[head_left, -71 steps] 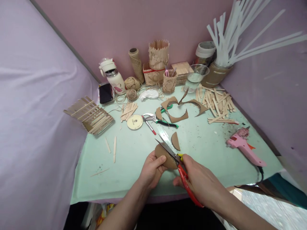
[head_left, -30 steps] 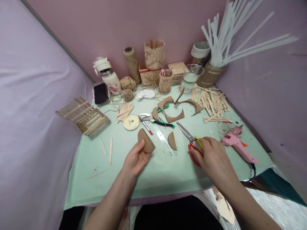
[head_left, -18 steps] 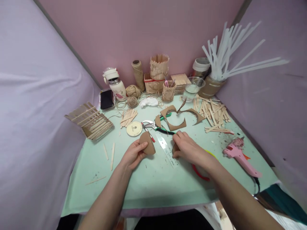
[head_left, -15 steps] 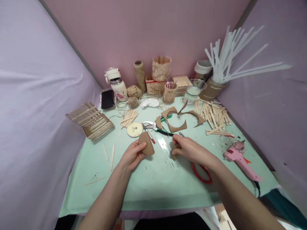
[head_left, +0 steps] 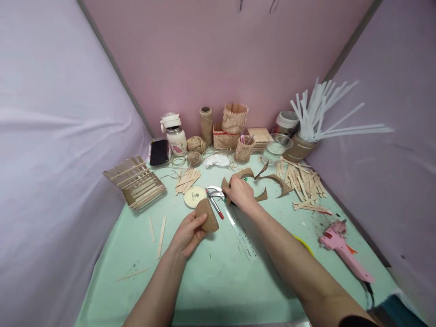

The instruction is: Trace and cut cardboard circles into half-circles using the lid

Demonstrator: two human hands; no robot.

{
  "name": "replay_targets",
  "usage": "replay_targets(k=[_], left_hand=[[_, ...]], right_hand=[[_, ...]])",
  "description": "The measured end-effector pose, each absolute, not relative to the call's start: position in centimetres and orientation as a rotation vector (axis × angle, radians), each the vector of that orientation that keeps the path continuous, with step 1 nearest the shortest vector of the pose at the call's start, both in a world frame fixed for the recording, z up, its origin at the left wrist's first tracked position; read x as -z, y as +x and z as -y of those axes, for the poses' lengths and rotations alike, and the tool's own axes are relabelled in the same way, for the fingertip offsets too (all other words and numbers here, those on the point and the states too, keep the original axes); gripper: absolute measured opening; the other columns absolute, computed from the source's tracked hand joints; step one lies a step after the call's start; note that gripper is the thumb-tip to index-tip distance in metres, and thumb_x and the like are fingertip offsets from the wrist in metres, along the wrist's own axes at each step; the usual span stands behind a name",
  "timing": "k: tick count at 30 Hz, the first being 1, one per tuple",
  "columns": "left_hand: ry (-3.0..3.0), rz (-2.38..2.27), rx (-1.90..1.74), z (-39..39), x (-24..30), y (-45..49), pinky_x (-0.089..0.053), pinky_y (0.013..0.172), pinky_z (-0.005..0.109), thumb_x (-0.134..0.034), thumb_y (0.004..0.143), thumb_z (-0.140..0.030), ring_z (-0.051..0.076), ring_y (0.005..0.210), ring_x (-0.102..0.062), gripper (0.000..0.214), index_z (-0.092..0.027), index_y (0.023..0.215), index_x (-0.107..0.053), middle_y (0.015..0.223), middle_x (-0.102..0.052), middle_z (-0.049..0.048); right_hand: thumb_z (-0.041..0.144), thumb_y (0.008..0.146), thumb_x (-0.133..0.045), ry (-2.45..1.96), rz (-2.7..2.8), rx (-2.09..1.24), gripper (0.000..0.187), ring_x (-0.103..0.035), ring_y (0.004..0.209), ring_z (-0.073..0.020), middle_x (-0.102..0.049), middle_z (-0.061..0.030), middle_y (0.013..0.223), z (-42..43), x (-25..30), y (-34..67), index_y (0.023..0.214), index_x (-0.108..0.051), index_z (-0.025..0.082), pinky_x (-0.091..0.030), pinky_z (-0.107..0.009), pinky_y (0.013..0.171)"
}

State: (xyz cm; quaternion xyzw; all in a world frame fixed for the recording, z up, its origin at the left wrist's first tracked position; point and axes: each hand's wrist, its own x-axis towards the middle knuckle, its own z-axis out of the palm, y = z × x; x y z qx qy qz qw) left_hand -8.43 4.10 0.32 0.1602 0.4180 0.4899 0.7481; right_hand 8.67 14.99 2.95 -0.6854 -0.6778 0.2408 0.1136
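Note:
My left hand [head_left: 190, 231] grips a curved-edged piece of brown cardboard [head_left: 208, 218] between thumb and fingers, above the table's middle. Farther forward, my right hand [head_left: 241, 193] has its fingers closed on a small cardboard piece [head_left: 225, 185] that lies by the pruning shears [head_left: 216, 193]. Most of the shears are hidden under that hand. Around it lie cut cardboard scraps [head_left: 281, 184]. A red-capped pen [head_left: 215, 205] and a round cream lid [head_left: 194, 196] are just beyond my left hand. Beside my right forearm is a clear ruler [head_left: 242, 234].
A pink glue gun [head_left: 347, 254] lies at the right, its cord off the edge. Loose craft sticks [head_left: 301, 179] and a pot of white strips [head_left: 301, 147] stand behind. At left is a stick-built frame [head_left: 139, 184]. A bottle [head_left: 177, 141] and twine [head_left: 196, 144] line the back.
My right hand has moved forward and left, onto the small cardboard piece by the shears. The red-handled scissors are now hidden behind my forearm. My left hand keeps its cardboard; the view has tilted up.

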Motion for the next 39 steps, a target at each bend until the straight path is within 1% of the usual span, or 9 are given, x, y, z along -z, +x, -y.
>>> replay_targets(k=[5,7,10,13,21,25,30,35,39], left_hand=[[0.324,-0.914,-1.038,-4.0,-0.5,-8.4,-0.056,0.069,0.022,-0.082,0.070,-0.020,0.014,0.073,-0.068,0.031,-0.011,0.098,-0.070,0.088,-0.074,0.0081],[0.327,-0.928,-1.040,-4.0,-0.6,-8.4,-0.056,0.069,0.023,-0.083,0.069,-0.020,0.014,0.072,-0.068,0.032,-0.011,0.097,-0.070,0.087,-0.074,0.0081],[0.374,-0.958,-1.027,-3.9,-0.6,-8.4,-0.056,0.071,0.025,-0.084,0.069,-0.022,0.016,0.074,-0.068,0.034,-0.012,0.098,-0.070,0.089,-0.074,0.0089],[0.431,-0.952,-0.989,-3.8,-0.5,-8.2,-0.056,0.073,0.026,-0.083,0.070,-0.025,0.017,0.079,-0.069,0.037,-0.012,0.102,-0.071,0.096,-0.074,0.0106],[0.480,-0.938,-0.992,-8.7,-3.6,-5.6,-0.058,0.067,0.024,-0.080,0.073,-0.018,0.017,0.078,-0.070,0.034,-0.010,0.104,-0.068,0.101,-0.073,0.0132],[0.471,-0.977,-0.929,-15.0,-4.8,-2.3,-0.059,0.070,0.023,-0.074,0.077,-0.009,0.015,0.074,-0.071,0.022,-0.009,0.098,-0.067,0.091,-0.073,0.0108],[0.464,-1.046,-0.776,-19.6,-3.9,0.8,-0.059,0.065,0.024,-0.071,0.078,-0.003,0.015,0.064,-0.069,0.018,-0.006,0.095,-0.066,0.075,-0.072,0.0098],[0.501,-1.008,-0.764,-18.1,-5.8,2.1,-0.058,0.065,0.024,-0.068,0.080,-0.003,0.014,0.064,-0.069,0.009,-0.005,0.088,-0.068,0.075,-0.072,0.0103],[0.552,-0.925,-0.748,-12.6,-8.4,3.8,-0.059,0.064,0.027,-0.080,0.070,-0.011,0.017,0.070,-0.069,0.020,-0.006,0.087,-0.071,0.083,-0.073,0.0125]], right_hand=[[0.033,0.080,-0.063,-1.875,1.882,-0.750,0.032,-0.064,0.085,-0.0211,-0.070,-0.0053,0.088,-14.6,-4.2,10.7,0.107,-0.056,0.017,-0.042,-0.027,0.070],[0.040,0.080,-0.062,-1.835,1.819,-0.775,0.037,-0.063,0.081,-0.0190,-0.069,-0.0041,0.088,-13.8,-5.0,12.9,0.109,-0.058,0.017,-0.043,-0.026,0.068],[0.046,0.076,-0.063,-1.774,1.798,-0.911,0.033,-0.061,0.068,-0.0168,-0.067,-0.0023,0.075,-12.3,-5.9,17.2,0.089,-0.066,0.016,-0.043,-0.025,0.059],[0.052,0.073,-0.064,-1.672,1.669,-1.105,0.035,-0.051,0.054,-0.0126,-0.059,0.0016,0.062,-12.1,-6.2,21.3,0.072,-0.063,0.018,-0.037,-0.025,0.051],[0.041,0.060,-0.077,-1.607,1.780,-1.066,0.029,-0.059,0.073,-0.0174,-0.066,-0.0044,0.084,-18.4,-5.0,23.1,0.061,-0.060,0.017,-0.041,-0.025,0.061],[0.042,0.059,-0.076,-1.530,1.841,-1.141,0.030,-0.052,0.061,-0.0128,-0.062,0.0009,0.069,-19.9,-4.5,22.6,0.064,-0.060,0.017,-0.039,-0.024,0.056],[0.047,0.058,-0.074,-1.494,1.846,-1.162,0.035,-0.046,0.055,-0.0102,-0.054,0.0056,0.058,-20.0,-4.4,22.0,0.068,-0.062,0.016,-0.036,-0.022,0.053],[0.048,0.062,-0.070,-1.462,1.835,-1.162,0.033,-0.047,0.054,-0.0110,-0.054,0.0047,0.058,-18.1,-7.2,21.6,0.070,-0.060,0.018,-0.036,-0.023,0.052],[0.044,0.068,-0.069,-1.441,1.838,-1.109,0.027,-0.054,0.064,-0.0156,-0.060,0.0002,0.067,-11.8,-11.3,23.6,0.067,-0.061,0.019,-0.042,-0.026,0.059]])
